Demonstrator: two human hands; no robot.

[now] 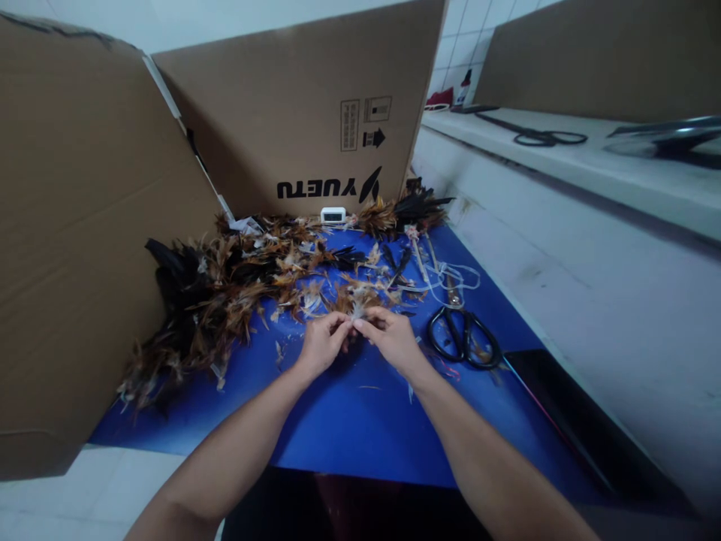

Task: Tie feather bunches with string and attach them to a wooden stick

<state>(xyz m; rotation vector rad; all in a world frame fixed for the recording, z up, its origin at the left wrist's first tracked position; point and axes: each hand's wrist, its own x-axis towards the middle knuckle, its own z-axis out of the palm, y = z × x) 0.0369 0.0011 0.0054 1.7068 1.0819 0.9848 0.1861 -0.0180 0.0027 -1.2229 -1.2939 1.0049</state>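
Over the middle of the blue tabletop [338, 428], my left hand [324, 342] and my right hand [394, 338] meet, thumbs and forefingers pinched together. Between the fingertips is a small bunch of feathers [358, 303], brown with pale fluffy quill ends, fanning away from me. Both hands grip its base; the exact hold of each finger is hidden. A large heap of brown and black feathers [242, 278] spreads to the left and behind. Close to my right hand lie black-handled scissors [465, 338], and beyond them a loose loop of whitish cord [451, 276].
Cardboard panels [270, 113] wall off the left and back. A small white digital display [333, 216] stands against the back panel. On the right lies a black flat object [574, 413] beside the wall. Another pair of scissors [541, 137] rests on the ledge [608, 158].
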